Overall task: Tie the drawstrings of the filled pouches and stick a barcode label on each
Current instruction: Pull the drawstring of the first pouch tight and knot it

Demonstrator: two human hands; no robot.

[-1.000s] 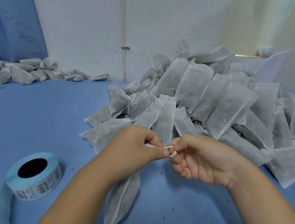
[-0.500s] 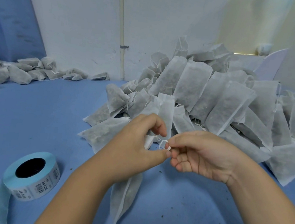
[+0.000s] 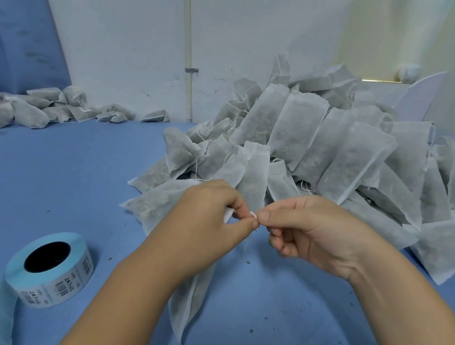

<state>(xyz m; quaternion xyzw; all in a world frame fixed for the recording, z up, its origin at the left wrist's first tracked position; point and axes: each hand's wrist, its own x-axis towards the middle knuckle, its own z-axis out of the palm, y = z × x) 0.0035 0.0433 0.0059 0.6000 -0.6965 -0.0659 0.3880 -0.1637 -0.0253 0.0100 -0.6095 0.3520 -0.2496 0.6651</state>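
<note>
A filled white mesh pouch [image 3: 191,301] hangs down below my left hand [image 3: 208,227], which grips its gathered neck. Its thin white drawstring [image 3: 253,215] shows as a small loop between my two hands. My left thumb and forefinger pinch the string from the left. My right hand [image 3: 307,232] pinches the same string from the right, its other fingers curled under. The fingertips of both hands almost touch. A roll of barcode labels [image 3: 49,268] with a pale blue liner lies on the blue table at the lower left, apart from both hands.
A big heap of filled pouches [image 3: 322,152] rises just behind my hands and spreads to the right edge. A smaller row of pouches [image 3: 29,110] lies along the white wall at the far left. Blue table cloth [image 3: 274,319] stretches under my forearms.
My hands have drawn closer together and lifted slightly. The open loop of drawstring seen earlier has shrunk to a small knot-like bit between the fingertips. The pouch and label roll stay put.
</note>
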